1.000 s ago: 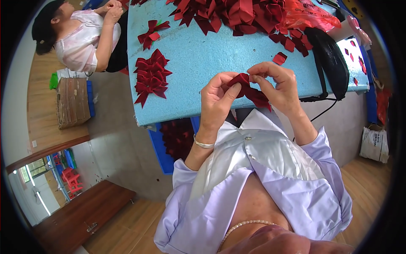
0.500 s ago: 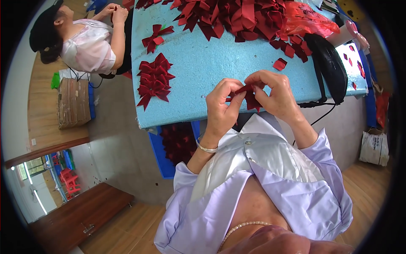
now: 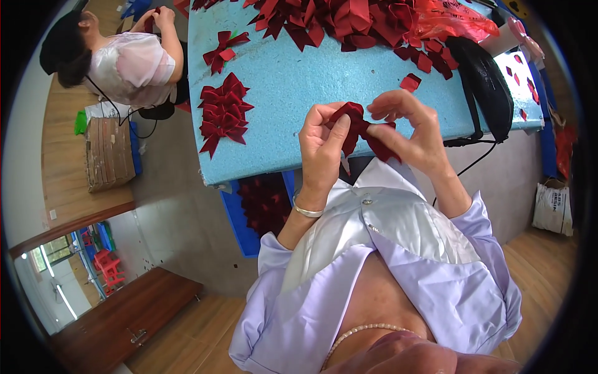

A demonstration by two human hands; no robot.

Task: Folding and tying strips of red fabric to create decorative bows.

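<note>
**Ribbon bow pinched between both hands above the table's near edge**

Ribbon bow [image 3: 360, 129], dark red and satiny, sits in the air between the two hands, just over the near edge of the blue foam table [image 3: 280, 93]. The left hand [image 3: 321, 146] closes on its left loop, thumb and forefinger clamped over the fold; the right hand [image 3: 414, 128] pinches the top and right side, fingers curled, so both hands are gripping the bow and neither is free. A tail of ribbon hangs down and to the right from the pinch, ending in a pointed cut.

To shape it well, I judge the centre should stay pinned under the left thumb while the right fingers pull each loop out evenly; letting go at the middle would likely let the folds slip apart, since the fabric looks smooth and springy.

Left of the grip, well apart on the foam, lies a stack of finished bows [image 3: 223, 112] of the same red, loops fanned out, with a single bow [image 3: 221, 48] beyond it. Farther ahead of the hands a heap of red ribbon pieces [image 3: 336, 22] covers the far side, next to a red plastic bag [image 3: 455, 22]. To the right rests a black bag [image 3: 486, 87]. Far left, another person [image 3: 124, 59] works at their own piece.
</note>
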